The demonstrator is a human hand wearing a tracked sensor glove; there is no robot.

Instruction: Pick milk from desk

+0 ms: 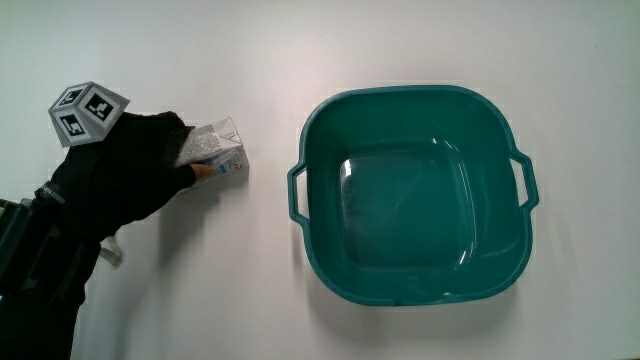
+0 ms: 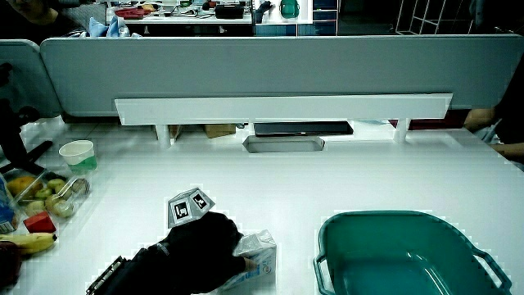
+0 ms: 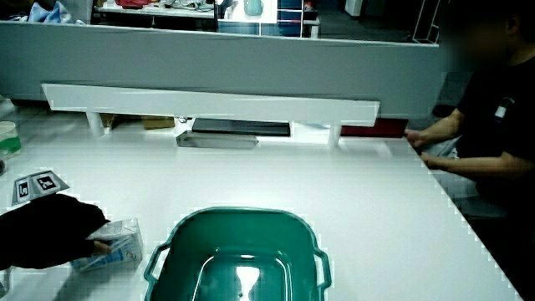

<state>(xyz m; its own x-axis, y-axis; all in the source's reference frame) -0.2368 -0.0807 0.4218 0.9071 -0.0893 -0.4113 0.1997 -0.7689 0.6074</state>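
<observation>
A small milk carton [image 1: 221,152], white and blue with a folded top, stands on the white table beside the teal basin [image 1: 320,130]. The gloved hand [image 1: 135,165] is wrapped around the carton, fingers curled on its side, with the patterned cube [image 1: 88,110] on its back. Both side views show the carton [image 2: 259,254] [image 3: 115,247] resting on the table in the hand's [image 2: 201,250] [image 3: 50,234] grasp, a short gap away from the basin [image 2: 336,233] [image 3: 180,230].
The teal basin has two handles and nothing in it. In a side view a paper cup [image 2: 78,154], a container of fruit [image 2: 45,195] and a banana [image 2: 24,242] lie near the table's edge. A low partition [image 2: 278,74] with a white shelf stands farther off.
</observation>
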